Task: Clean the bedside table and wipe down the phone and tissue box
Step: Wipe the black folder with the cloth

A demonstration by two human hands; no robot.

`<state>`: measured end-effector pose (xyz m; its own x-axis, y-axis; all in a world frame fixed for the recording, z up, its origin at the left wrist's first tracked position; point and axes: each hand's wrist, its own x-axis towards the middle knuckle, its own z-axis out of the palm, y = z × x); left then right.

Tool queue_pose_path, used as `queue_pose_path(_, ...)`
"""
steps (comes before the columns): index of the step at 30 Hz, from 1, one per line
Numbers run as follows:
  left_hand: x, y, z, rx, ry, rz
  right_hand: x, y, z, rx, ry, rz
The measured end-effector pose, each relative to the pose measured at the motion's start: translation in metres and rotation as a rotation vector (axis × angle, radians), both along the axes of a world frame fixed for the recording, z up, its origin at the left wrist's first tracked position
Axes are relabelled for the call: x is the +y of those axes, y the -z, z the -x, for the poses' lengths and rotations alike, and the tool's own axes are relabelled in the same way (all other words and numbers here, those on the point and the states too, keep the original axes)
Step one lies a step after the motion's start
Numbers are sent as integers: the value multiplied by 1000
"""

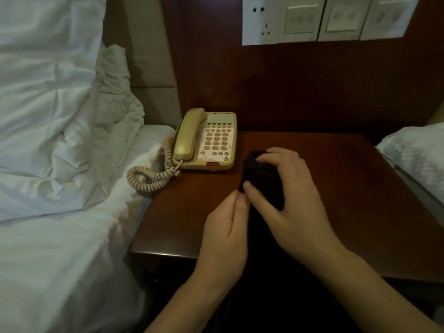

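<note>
A dark cloth (pixel 260 179) is bunched over the middle of the brown bedside table (pixel 360 200). My right hand (pixel 290 198) grips the cloth from above, thumb on its near left corner and fingers curled over its far end. My left hand (pixel 228 227) pinches the cloth's lower left edge, right beside the right thumb. A beige corded phone (pixel 206 140) sits at the table's back left corner, handset in its cradle. Its coiled cord (pixel 151 176) trails off the table's left edge onto the bed. No tissue box is in view.
A bed with white sheets and a rumpled duvet (pixel 55 128) borders the table on the left. Another white pillow (pixel 418 152) lies at the right. A wooden wall panel behind the table carries sockets and switches (pixel 319 19).
</note>
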<state>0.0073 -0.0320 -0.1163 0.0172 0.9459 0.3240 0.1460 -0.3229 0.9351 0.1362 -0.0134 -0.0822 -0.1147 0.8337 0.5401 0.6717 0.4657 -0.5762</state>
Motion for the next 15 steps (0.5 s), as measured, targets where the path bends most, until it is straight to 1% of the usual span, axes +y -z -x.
queue_pose_path(2,0,0,2,2,23,-5,4,-5,-2,1,-71,15)
queue_pose_path(3,0,0,2,35,33,-25,6,-7,-4,41,-65,15)
queue_pose_path(5,-1,-3,-1,131,45,-58,11,-10,-8,156,24,2)
queue_pose_path(7,-2,-5,-6,192,33,-62,14,-10,-9,211,79,20)
queue_pose_path(10,2,-2,-3,173,-3,-78,5,-6,-8,137,-16,24)
queue_pose_path(12,2,-2,1,170,10,-83,0,-3,-7,105,-43,-1)
queue_pose_path(13,1,-3,2,168,17,-81,1,-3,-6,106,-24,-11)
queue_pose_path(15,-1,-4,1,144,-4,-85,9,-1,-8,113,79,-40)
